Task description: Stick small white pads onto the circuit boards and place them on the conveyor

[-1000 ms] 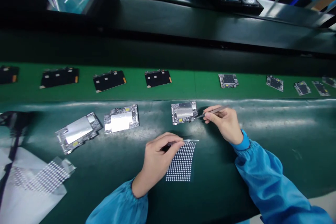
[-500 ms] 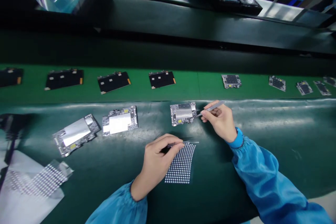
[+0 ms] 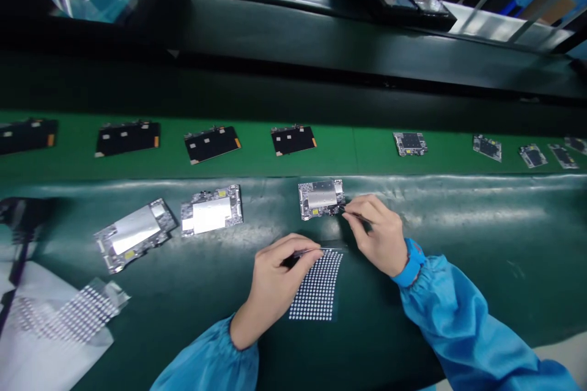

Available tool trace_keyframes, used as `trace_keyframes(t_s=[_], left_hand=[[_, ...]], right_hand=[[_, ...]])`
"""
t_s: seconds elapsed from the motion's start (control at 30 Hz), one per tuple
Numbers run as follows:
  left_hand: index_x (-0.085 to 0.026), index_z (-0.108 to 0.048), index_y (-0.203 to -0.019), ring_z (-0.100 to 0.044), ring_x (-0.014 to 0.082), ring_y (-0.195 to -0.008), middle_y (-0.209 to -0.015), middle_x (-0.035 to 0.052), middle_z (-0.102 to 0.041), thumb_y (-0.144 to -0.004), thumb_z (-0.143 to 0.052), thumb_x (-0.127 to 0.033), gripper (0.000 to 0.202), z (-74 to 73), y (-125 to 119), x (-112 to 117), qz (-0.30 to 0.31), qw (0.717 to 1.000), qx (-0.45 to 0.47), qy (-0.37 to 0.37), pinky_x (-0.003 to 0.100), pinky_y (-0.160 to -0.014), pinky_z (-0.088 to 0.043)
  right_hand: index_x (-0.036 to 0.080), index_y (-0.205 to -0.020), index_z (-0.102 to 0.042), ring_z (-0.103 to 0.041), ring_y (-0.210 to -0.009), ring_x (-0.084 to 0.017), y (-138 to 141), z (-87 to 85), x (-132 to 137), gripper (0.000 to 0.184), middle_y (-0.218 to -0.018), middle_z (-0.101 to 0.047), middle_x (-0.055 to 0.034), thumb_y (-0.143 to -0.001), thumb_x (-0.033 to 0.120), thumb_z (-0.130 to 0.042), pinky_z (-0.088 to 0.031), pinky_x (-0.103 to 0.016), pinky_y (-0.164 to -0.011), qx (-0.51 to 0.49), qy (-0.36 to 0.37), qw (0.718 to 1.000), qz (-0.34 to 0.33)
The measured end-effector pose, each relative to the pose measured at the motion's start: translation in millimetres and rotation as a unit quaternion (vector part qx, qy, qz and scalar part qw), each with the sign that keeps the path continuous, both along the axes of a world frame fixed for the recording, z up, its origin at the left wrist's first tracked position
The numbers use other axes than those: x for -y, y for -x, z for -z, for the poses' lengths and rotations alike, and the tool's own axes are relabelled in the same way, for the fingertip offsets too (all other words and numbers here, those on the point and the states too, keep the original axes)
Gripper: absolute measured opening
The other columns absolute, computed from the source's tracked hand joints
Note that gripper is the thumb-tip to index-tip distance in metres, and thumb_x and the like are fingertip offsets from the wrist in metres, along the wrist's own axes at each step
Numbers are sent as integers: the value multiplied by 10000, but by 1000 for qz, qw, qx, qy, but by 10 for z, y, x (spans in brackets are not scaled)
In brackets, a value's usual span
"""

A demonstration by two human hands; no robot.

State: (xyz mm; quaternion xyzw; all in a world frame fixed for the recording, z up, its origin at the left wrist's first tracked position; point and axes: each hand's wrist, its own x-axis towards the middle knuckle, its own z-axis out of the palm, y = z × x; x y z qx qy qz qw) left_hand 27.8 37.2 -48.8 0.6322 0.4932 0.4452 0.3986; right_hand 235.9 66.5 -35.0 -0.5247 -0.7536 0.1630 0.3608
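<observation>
on glossy green mat [image 3: 458, 238]: right hand [image 3: 378, 232] pinching thin tweezers [image 3: 355, 215] beside metallic rectangular board [image 3: 321, 198].

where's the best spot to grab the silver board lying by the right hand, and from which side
Probably pinch the board across its near and far edges toward its left end, coming down from above. It lies flat on the mat, so only thin edges offer a hold, and the right hand with its tweezers crowds the right end.
</observation>
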Motion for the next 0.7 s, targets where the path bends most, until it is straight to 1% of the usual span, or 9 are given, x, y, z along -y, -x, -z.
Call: trace_keyframes(t_s=[0.1,0.2,0.37,0.5,0.53,0.6,0.63,0.7], left_hand=[[-204,-769,-770,-730,176,-682,-757,29,-775,-843,-721,-178,91,-8,-2,-4,0,1000,-1,4,272,-639,-604],[-202,-767,-766,-726,171,-671,-754,27,-773,-841,-719,-173,94,-11,-5,-7,-1,1000,1,5,268,-638,-604],[-208,-770,-775,-721,163,-670,-755,20,-770,-836,-725,-162,88,-7,-6,-4,-2,1000,5,2,259,-637,-604],[-210,-772,-775,-729,175,-681,-764,24,-776,-836,-728,-174,84,-10,-6,-5,-3,1000,-3,4,269,-638,-609],[-211,-773,-775,-729,175,-682,-765,24,-777,-836,-728,-175,85,-11,-5,-5,-4,1000,-3,4,269,-638,-608],[-211,-774,-777,-728,174,-682,-765,22,-776,-836,-727,-172,86,-13,-1,-5,-2,1000,-1,6,267,-640,-607],[-211,-774,-777,-727,173,-680,-765,22,-776,-836,-728,-171,84,-13,2,-4,-1,1000,0,6,268,-643,-607],[-209,-772,-777,-724,171,-675,-763,22,-775,-834,-729,-168,83,-12,8,-2,2,1000,1,4,271,-649,-606]], right_hand=[[254,-956,-695,-715,-857,-207,-35,-8,0,136,-941,-734,-61,-959,171,-587,-607,-349,-738,-47,5,999,14],[240,-941,-705,-720,-788,-200,-54,0,-11,110,-922,-745,-61,-945,179,-612,-618,-348,-691,-87,21,996,30],[218,-926,-711,-730,-772,-200,-57,62,-26,92,-912,-753,-70,-928,183,-625,-624,-335,-652,-104,45,993,36],[221,-914,-707,-730,-761,-203,-72,18,-30,87,-894,-754,-72,-920,184,-628,-621,-339,-644,-103,40,993,42],[224,-919,-703,-732,-783,-210,-78,-10,-27,89,-893,-754,-73,-916,178,-627,-625,-355,-674,-101,29,994,40],[230,-965,-696,-729,-937,-242,-88,-62,-15,151,-982,-761,-86,-911,139,-589,-620,-430,-822,-83,1,997,9],[232,-1015,-692,-704,-1062,-260,-95,-75,-12,216,-1081,-756,-95,-903,110,-554,-588,-487,-925,-60,-9,998,-28],[220,-1159,-671,-592,-1292,-283,-129,-56,-27,379,-1300,-695,-107,-865,61,-493,-467,-581,-1093,17,-15,991,-134]])
